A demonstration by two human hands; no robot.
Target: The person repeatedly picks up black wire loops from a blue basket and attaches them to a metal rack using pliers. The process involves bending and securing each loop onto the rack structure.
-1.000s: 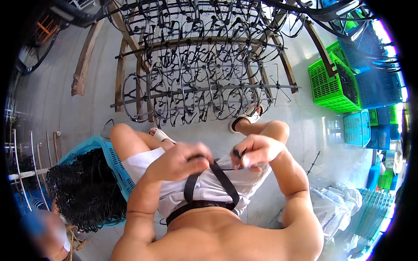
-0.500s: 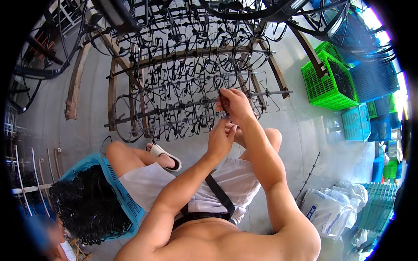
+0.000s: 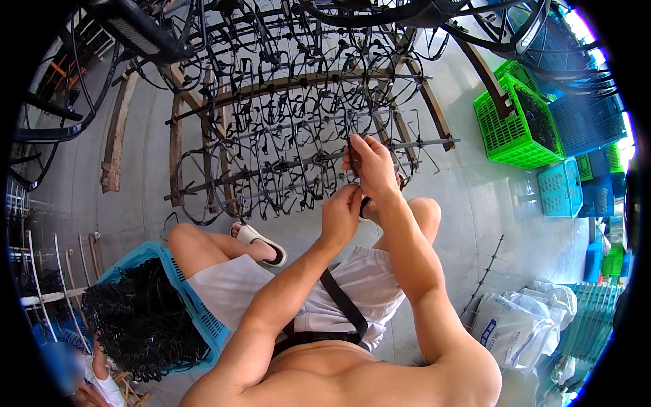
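Before me stands a rack (image 3: 305, 81), its bars hung with many thin, black, curved plastic-looking parts. At the right part of its lowest, nearest bars my right hand (image 3: 374, 168) is closed, fingertips pinched round a thin black part (image 3: 351, 150). Just below it, my left hand (image 3: 341, 216) is closed in a pinch between thumb and fingers. What sits in the left fingertips is too small to make out; the lower end of the black part runs toward them. By my left knee, a light blue basket (image 3: 215, 330) holds a heap of similar black pieces (image 3: 139, 319).
Bright green crates (image 3: 505, 139) and a light blue basket (image 3: 560, 188) stand at the right. White plastic bags (image 3: 519, 329) lie lower right, near a thin spiked rod (image 3: 485, 275) on the floor. Dark frames (image 3: 129, 34) overhang the top. A person (image 3: 91, 373) is at lower left.
The view has shifted slightly. My left fingers have closed more tightly together, while both hands stay near the same place at the rack.
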